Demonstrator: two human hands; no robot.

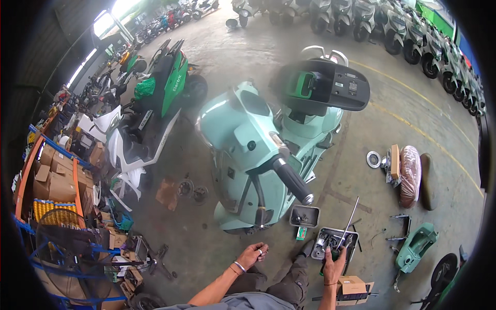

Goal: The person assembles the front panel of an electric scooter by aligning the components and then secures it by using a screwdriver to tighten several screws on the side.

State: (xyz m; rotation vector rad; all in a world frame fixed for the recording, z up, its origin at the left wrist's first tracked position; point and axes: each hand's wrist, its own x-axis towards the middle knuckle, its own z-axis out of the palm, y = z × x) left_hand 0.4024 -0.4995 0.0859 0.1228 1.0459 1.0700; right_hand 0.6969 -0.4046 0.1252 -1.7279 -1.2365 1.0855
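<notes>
In my right hand (334,266) is a long screwdriver (350,221), its thin shaft pointing up and away. This hand is above a metal tray (316,238) of tools and small parts on the floor. My left hand (252,257) is in front of my knees, fingers curled and pinched together. Whatever it may hold is too small to make out. A mint-green scooter (235,170) stands just ahead, its black handlebar grip (292,181) pointing toward me. Its seat is off, and the black storage bucket (330,85) shows, with a green part inside.
A smaller tray (305,225) and a green box (301,233) lie by the scooter. To the right are a wrapped seat (411,175), a mint body panel (417,247) and an open carton (352,285). A partly stripped green-and-white scooter (173,85) and loaded shelving (77,191) stand left.
</notes>
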